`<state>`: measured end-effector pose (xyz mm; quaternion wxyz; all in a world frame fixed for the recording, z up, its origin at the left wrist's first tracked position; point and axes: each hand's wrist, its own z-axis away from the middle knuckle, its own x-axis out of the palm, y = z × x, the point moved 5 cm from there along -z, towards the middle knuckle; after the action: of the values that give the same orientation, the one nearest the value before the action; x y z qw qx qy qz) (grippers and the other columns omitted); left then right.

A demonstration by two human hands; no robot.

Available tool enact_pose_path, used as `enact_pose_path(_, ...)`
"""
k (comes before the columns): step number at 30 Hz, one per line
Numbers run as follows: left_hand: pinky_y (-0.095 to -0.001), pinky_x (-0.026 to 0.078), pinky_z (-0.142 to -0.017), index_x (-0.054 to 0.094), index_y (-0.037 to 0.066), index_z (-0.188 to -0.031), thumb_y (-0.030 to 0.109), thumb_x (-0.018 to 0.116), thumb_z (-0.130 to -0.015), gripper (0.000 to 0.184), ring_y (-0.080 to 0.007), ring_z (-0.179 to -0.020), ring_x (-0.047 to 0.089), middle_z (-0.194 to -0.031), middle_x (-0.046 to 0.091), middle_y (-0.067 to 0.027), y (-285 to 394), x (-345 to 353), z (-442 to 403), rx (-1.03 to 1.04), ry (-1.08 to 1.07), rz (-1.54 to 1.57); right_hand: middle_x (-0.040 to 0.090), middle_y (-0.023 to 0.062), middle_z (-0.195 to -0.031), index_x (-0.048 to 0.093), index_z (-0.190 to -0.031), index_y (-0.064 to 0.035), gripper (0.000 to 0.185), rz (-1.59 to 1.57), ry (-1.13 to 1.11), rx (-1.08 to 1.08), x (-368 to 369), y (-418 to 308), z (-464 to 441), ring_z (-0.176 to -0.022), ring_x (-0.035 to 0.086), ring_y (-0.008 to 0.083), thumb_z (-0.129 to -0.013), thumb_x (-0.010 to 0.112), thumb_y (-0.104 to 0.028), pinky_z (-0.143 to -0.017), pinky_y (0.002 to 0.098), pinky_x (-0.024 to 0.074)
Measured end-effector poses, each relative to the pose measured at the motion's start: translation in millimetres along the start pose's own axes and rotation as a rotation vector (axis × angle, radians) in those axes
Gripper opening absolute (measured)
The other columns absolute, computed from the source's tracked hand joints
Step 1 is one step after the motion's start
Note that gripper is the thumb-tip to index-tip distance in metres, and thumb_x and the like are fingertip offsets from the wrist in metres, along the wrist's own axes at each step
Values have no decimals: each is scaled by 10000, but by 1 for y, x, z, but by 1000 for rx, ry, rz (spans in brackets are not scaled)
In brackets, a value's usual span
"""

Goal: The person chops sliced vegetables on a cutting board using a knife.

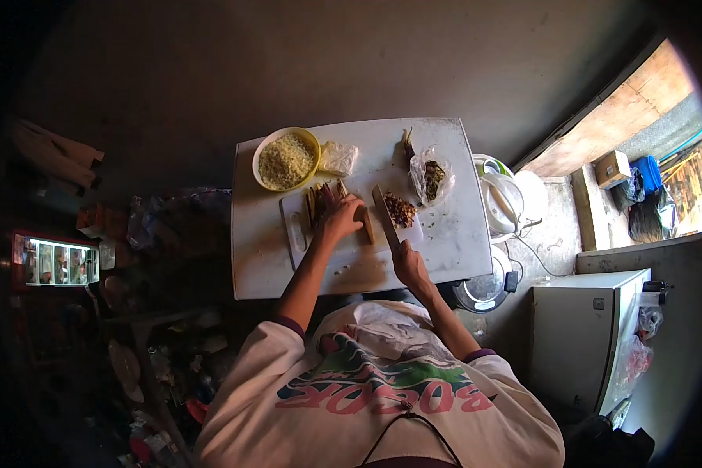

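Note:
On the white table (249,257), a white cutting board (296,234) lies under both hands. My left hand (342,216) is closed over long brownish strips (315,204) on the board, and one strip (368,226) sticks out by its fingers. My right hand (407,264) is wrapped round the handle of a knife (384,214), whose blade points away from me. Just right of the blade is a pile of small chopped brown pieces (400,210).
A yellow-rimmed bowl (287,159) of pale shredded food and a wrapped white block (339,158) are at the back left. A plastic bag (432,178) with green bits and a dark eggplant-like item (408,146) lie at the back right. A white fridge-like cabinet (573,335) stands right.

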<state>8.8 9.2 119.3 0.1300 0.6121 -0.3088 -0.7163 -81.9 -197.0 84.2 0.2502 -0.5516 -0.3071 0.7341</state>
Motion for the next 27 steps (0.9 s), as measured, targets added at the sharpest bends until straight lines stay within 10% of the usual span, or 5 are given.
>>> enact_pose_path(27, -448, 333, -983, 667, 33, -922, -50, 605, -691, 253, -247, -1076, 541, -1123, 621, -82, -5, 50, 44, 134, 391, -289, 614, 291, -740, 378, -1170, 122, 347, 152, -73, 16, 30, -44, 44, -664, 610, 465, -947, 414, -142, -582, 545, 471)
